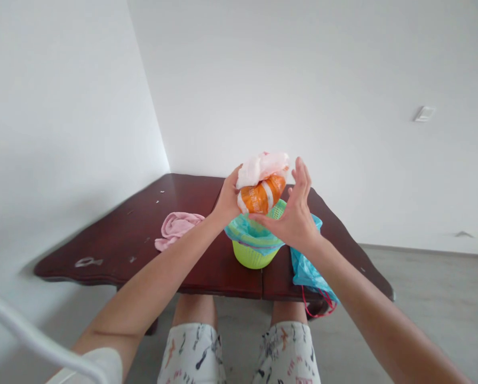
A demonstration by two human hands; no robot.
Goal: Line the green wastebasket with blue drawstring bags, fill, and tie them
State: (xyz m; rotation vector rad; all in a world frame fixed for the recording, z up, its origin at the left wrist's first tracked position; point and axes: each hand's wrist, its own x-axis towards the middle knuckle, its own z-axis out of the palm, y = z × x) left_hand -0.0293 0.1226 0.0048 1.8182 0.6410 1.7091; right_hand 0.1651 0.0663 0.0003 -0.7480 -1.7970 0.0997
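My left hand (228, 198) grips a crumpled bundle of plastic packaging from its left side. The bundle has an orange-and-white printed wrapper (263, 196) below and a whitish-pink plastic piece (262, 167) on top. On its right is my right hand (293, 213), fingers spread and raised, thumb near the wrapper's lower edge; whether the thumb touches it I cannot tell. Beneath both hands stands a lime-green perforated basket (252, 258), with a blue plastic bag (239, 229) lining it and folded over its rim.
A pink cloth (178, 228) lies rumpled on the dark red wooden table (114, 234), left of the basket. To the right, another blue plastic bag (306, 269) with a red drawstring (321, 309) hangs over the front edge. White walls (303, 80) border the table.
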